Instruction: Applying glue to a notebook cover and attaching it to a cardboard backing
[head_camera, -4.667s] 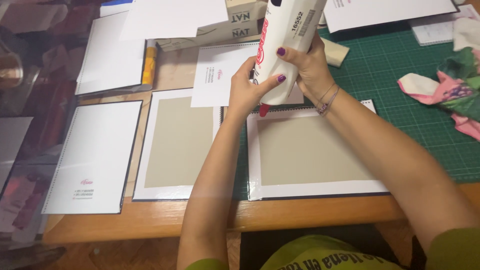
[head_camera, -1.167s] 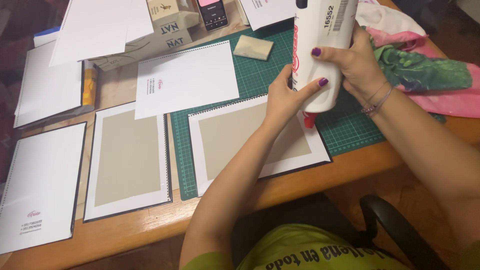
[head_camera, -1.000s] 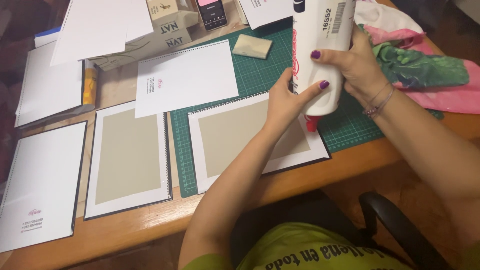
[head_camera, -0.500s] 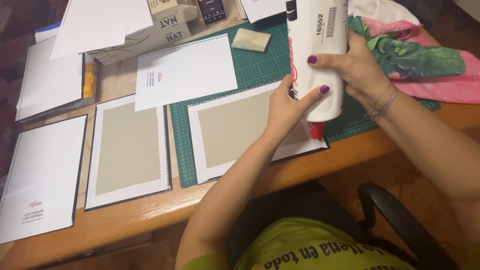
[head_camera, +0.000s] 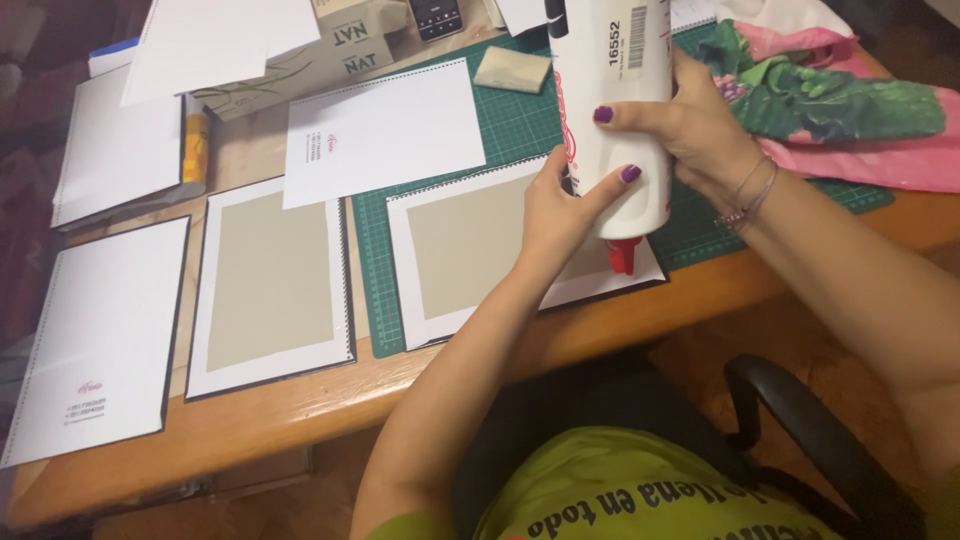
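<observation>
chair (head_camera: 800, 420): black armrest nearest us, below the desk edge, clear of both arms.
desk edge (head_camera: 300, 400): bare wood strip in front of the boards; nothing to catch an elbow.
board w/ grey centre (head_camera: 470, 250): lies flat on the green cutting mat (head_camera: 520, 120), white border all round, near corner under the nozzle.
nozzle (head_camera: 622, 256): red tip, pointing down, just over the board's right border. We can't tell if it touches.
glue bottle (head_camera: 612, 110): big white one, upside down, nearly upright, above the board's right side.
left hand (head_camera: 560, 215): wrapped on the bottle's lower body, thumb across the front, fingers closed on it.
right hand (head_camera: 700, 130): closed round the mid body from the right, thumb on front.
how to do it well: we judge both hands should squeeze gently, keep tip low and steady, run along the border, not the grey centre.
2nd board (head_camera: 270, 280): left, off the mat, just beside it.
white sheets (head_camera: 385, 130): farther back; keep drips off.
cloth (head_camera: 850, 110): pink/green, far right, near our right wrist.
</observation>
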